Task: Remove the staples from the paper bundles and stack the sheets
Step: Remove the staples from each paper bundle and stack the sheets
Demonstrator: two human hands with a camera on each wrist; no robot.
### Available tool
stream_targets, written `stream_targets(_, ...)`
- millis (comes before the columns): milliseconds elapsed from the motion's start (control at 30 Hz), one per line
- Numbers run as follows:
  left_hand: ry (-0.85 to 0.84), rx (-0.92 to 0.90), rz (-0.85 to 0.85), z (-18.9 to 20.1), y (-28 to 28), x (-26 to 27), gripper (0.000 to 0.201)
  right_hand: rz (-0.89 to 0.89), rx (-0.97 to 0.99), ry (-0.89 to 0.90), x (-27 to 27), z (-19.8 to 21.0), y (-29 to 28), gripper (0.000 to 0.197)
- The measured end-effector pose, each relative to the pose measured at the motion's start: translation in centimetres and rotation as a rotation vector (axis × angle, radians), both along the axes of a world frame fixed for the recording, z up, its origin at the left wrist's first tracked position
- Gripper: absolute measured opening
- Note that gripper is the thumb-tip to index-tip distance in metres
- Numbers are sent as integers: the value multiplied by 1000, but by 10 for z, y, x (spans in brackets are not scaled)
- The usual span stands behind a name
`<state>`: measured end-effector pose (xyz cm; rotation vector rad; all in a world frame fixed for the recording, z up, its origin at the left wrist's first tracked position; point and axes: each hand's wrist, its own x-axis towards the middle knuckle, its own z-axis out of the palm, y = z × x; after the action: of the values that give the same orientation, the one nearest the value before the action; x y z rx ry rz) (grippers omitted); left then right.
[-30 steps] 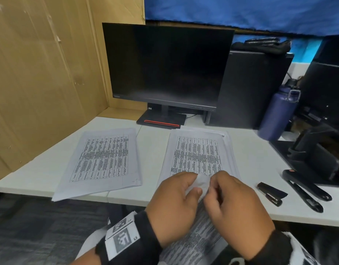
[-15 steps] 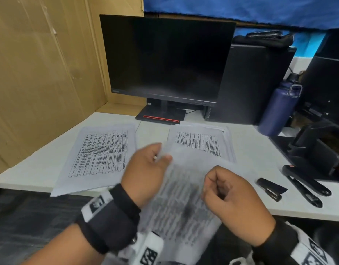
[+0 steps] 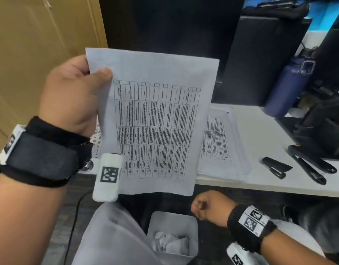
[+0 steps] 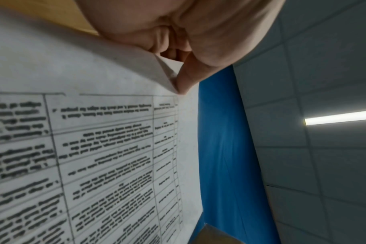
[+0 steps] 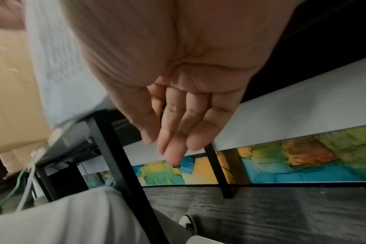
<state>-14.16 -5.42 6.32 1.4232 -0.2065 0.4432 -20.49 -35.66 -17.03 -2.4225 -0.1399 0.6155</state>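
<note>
My left hand (image 3: 96, 73) holds a printed paper bundle (image 3: 155, 121) upright in front of the monitor, pinching its top left corner between thumb and fingers. In the left wrist view the thumb of my left hand (image 4: 184, 77) presses a folded corner of the bundle (image 4: 94, 148). My right hand (image 3: 208, 205) hangs below the desk edge above a grey waste bin (image 3: 191, 222). In the right wrist view the right hand (image 5: 173, 140) has its fingers straight and close together, and nothing shows in them. Another stack of printed sheets (image 3: 222, 142) lies on the white desk (image 3: 260, 131).
A black staple remover (image 3: 275, 167) and a long black tool (image 3: 310, 165) lie on the desk's right part. A blue bottle (image 3: 287, 87) stands behind them. Crumpled paper (image 3: 170, 243) lies in the bin. A second stack (image 3: 97, 138) peeks out behind my left hand.
My left hand has lifted the bundle from my lap up to head height. My right hand has let go of it and dropped below the desk edge, over the bin.
</note>
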Motion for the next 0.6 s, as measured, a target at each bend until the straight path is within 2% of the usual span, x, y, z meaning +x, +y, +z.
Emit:
stream_targets(100,-19,18,-10,1,-1,-3,22,-20,-75,-26,11,-13,3,17)
stream_targets(200,-38,27,-31,1,-3,-3,22,-3,-99,-46,15,-9,2,21)
stream_targets(300,-43,29,-60,-1,-4,-2,23,41,-104,-60,7,15,1,9)
stream_targets(433,-27,12,-116,-4,-6,-1,23,152,-138,-30,-11,67,-1,24)
stream_targets(500,-12,-10,-152,-4,-6,-2,23,94,-12,-89,-16,96,-7,21)
stream_targets(600,29,-64,-203,-3,-9,-4,29,-193,237,-383,-13,126,-18,24)
